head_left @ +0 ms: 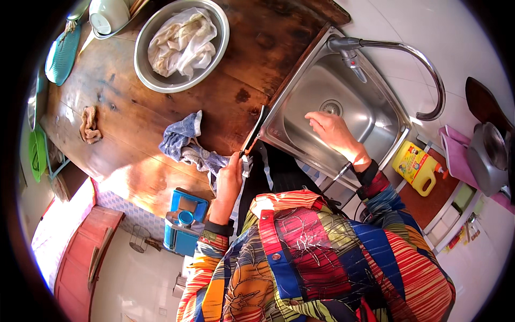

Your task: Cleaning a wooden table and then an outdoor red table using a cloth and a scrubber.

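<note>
My left hand [230,174] is closed at the table's front edge, just left of the sink. From its fingers a narrow dark strip [255,127] with a pale edge slants up toward the sink; its kind is unclear. Close by lies a crumpled blue and grey cloth [185,142], with part of it hanging over the edge beside my wrist. Above the near part of the steel sink [303,80] hovers my right hand [333,130], its fingers stretched out toward the left and holding nothing I can see.
A metal basin [140,59] holding wet pale cloth stands on the wooden table [244,64]. A brown rag [90,125] lies at left. The curved faucet [429,80] reaches over the sink's right side. A yellow jug [417,167] stands right; a blue container [182,236] sits below the table.
</note>
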Available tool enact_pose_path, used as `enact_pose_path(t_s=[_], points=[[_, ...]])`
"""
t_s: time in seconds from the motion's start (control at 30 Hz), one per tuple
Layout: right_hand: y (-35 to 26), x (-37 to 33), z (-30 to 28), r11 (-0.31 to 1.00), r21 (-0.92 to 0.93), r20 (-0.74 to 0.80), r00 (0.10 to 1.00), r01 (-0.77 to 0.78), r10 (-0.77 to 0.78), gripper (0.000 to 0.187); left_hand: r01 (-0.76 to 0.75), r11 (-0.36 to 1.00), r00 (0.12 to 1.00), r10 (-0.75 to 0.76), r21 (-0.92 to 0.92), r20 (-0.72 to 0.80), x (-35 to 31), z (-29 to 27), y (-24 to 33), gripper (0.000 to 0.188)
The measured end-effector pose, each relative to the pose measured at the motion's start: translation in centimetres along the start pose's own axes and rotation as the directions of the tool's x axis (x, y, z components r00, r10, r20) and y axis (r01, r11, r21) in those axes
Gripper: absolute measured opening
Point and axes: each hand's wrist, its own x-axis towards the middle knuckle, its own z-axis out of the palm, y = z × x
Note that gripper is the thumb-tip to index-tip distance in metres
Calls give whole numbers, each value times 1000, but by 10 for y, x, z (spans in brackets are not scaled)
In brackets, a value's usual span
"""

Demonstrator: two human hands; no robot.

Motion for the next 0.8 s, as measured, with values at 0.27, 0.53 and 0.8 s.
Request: enact_pose_path(t_s=[0.27,0.53,0.8], points=[[-27,11,6,996,79,22,999,40,-42,16,-101,983,993,109,153,-44,81,0,28,18],[-15,8,15,998,57,63,998,15,-18,18,50,988,998,-45,144,-38,-57,-46,7,16],[-60,1,28,557,683,534,843,-473,60,42,667,265,743,-171,-696,647,10,-27,75,23]])
